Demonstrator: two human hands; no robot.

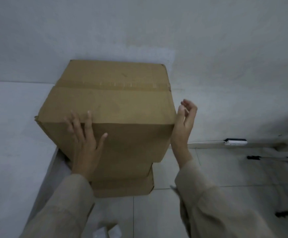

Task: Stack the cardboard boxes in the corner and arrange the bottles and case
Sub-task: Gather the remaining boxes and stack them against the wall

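— Where are the fingers?
— Left hand [84, 138] lies flat, fingers spread over the top box's [109, 100] front edge; right hand [184, 124] touches its corner, fingers loosely curled, grasping nothing.
— And the box?
— On the lower boxes [122, 182], by the wall [139, 28].

Matt brown cardboard boxes [109, 100], glossy floor tiles [225, 169], cloth sleeves [217, 212].

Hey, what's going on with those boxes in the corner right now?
A person is stacking cardboard boxes in the corner. The top box sits on a lower box. The left hand lies flat against the top box's front, fingers over its edge. The right hand is beside its right corner, fingers loosely curled, holding nothing.
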